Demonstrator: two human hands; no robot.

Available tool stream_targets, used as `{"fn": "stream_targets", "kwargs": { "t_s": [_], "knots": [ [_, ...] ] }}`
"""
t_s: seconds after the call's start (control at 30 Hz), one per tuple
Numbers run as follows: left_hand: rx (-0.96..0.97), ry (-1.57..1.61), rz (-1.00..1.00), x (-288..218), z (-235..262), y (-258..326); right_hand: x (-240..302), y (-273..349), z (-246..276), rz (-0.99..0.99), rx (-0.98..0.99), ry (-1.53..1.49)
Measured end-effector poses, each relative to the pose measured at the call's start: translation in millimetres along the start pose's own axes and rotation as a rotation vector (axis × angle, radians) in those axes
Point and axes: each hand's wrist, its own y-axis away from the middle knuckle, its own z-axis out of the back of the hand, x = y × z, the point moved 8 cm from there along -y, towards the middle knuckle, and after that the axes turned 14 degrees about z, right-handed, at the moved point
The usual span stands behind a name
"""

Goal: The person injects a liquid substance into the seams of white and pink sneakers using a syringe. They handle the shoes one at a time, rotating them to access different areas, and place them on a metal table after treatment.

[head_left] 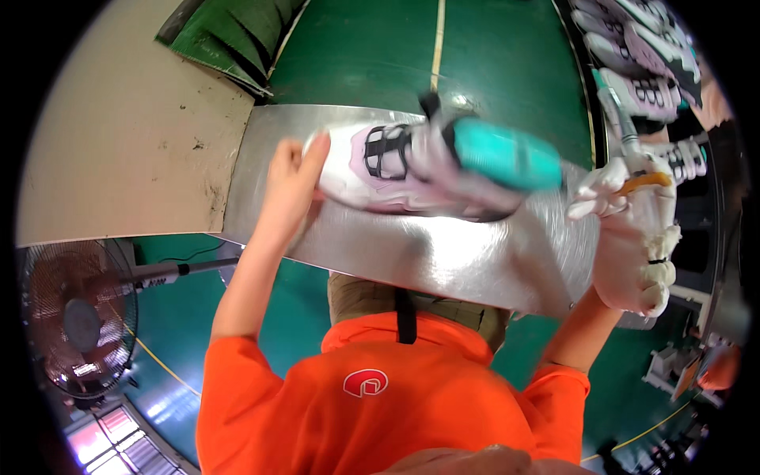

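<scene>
Sneaker [396, 170]: white and pale pink with black straps, a teal form filling its opening, lying on the shiny metal counter [443, 257].
Long axis: running left to right across the counter, toe end toward the left hand, teal end toward the right.
Left hand [293, 178]: bare, fingers [313, 154] loosely spread and pressed flat against the toe end; touching the sneaker.
Right hand [633, 237]: in a white glove, fingers curled tight around a slim tool with an orange part [645, 182]; just beside the teal end, not touching it.
Nearer hand: the left, already on the shoe.
Direction from right fingers: sneaker lying to their left.
Surroundings: row of similar shoes [649, 87] at far right, standing fan [75, 321] at lower left.
</scene>
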Motion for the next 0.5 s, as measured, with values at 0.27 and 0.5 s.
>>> {"fn": "stream_targets", "kwargs": {
  "t_s": [0.27,0.5],
  "knots": [
    [0.329,-0.974,-0.433,-39,-44,129,19,96,-29,0.083,-0.608,0.717],
    [0.145,-0.359,-0.607,-71,-114,77,-31,136,-45,-0.043,-0.698,0.730]
  ]
}}
